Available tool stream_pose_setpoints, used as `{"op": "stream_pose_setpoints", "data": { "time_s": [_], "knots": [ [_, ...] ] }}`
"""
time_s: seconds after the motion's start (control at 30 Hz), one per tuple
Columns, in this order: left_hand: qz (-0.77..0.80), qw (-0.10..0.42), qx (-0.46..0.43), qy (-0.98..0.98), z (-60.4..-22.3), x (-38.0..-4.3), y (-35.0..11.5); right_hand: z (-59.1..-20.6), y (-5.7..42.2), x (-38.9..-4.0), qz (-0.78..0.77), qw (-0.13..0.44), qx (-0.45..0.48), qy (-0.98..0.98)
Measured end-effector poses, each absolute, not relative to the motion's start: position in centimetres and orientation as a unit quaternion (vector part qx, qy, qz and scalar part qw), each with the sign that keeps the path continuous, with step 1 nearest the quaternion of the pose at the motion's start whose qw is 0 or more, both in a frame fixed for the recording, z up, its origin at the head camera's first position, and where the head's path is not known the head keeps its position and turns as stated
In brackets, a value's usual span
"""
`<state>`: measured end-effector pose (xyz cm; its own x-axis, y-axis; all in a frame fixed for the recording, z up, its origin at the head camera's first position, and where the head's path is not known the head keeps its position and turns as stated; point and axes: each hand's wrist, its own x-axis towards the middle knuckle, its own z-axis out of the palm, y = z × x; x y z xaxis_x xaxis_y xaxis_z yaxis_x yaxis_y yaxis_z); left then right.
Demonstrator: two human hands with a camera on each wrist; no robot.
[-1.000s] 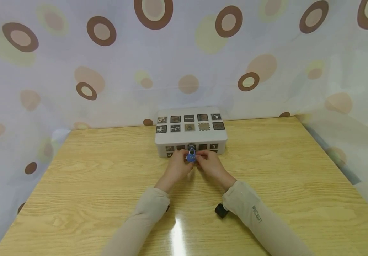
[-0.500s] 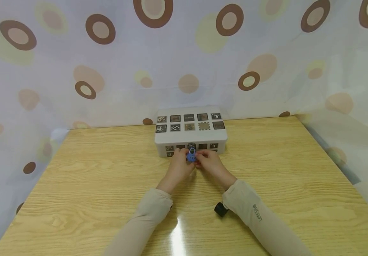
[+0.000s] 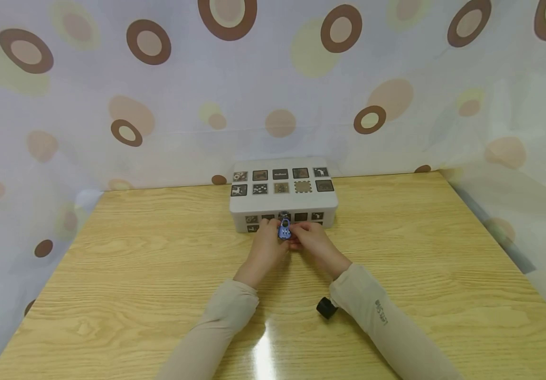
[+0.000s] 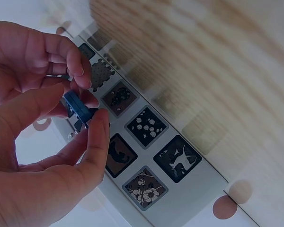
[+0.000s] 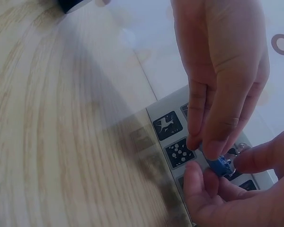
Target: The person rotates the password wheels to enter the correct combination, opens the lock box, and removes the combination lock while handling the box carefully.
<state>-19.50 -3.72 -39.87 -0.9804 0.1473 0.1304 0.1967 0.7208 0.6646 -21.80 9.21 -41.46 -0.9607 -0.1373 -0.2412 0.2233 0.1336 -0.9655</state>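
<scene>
A small blue combination padlock (image 3: 284,231) stands at the middle of the front of a white box (image 3: 282,203), just below its metal latch (image 3: 284,214). My left hand (image 3: 264,250) pinches the padlock from the left; in the left wrist view its thumb and fingertips grip the blue body (image 4: 77,107). From the right, my right hand (image 3: 316,246) has its thumb and fingers on the padlock, as the right wrist view also shows at the blue body (image 5: 220,166). The fingers partly cover the lock, and whether its shackle passes through the latch is unclear.
The box carries several dark picture squares and stands at the back of the wooden table (image 3: 159,264), close to a dotted cloth (image 3: 178,105). A black cylindrical piece (image 3: 327,307) shows at my right cuff.
Both hands stay at the padlock with only small finger shifts. The padlock's face has turned slightly, and its dial area shows brighter. The box has stayed in place.
</scene>
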Motion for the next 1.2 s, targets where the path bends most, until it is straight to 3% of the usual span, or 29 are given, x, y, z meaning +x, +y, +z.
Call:
{"op": "stream_pose_setpoints", "data": {
  "time_s": [0.63,1.03,1.2],
  "knots": [
    [-0.281,0.063,-0.085,-0.954,-40.0,-19.3,-3.2,-41.8,9.3,-21.8,-0.746,0.203,0.054,0.632],
    [-0.271,0.075,-0.084,-0.956,-39.7,-19.4,-3.2,-42.6,9.9,-22.1,-0.756,0.207,-0.009,0.621],
    [-0.267,0.074,-0.080,-0.957,-39.7,-19.5,-3.2,-41.9,9.5,-21.6,-0.753,0.206,0.011,0.624]
  ]
}}
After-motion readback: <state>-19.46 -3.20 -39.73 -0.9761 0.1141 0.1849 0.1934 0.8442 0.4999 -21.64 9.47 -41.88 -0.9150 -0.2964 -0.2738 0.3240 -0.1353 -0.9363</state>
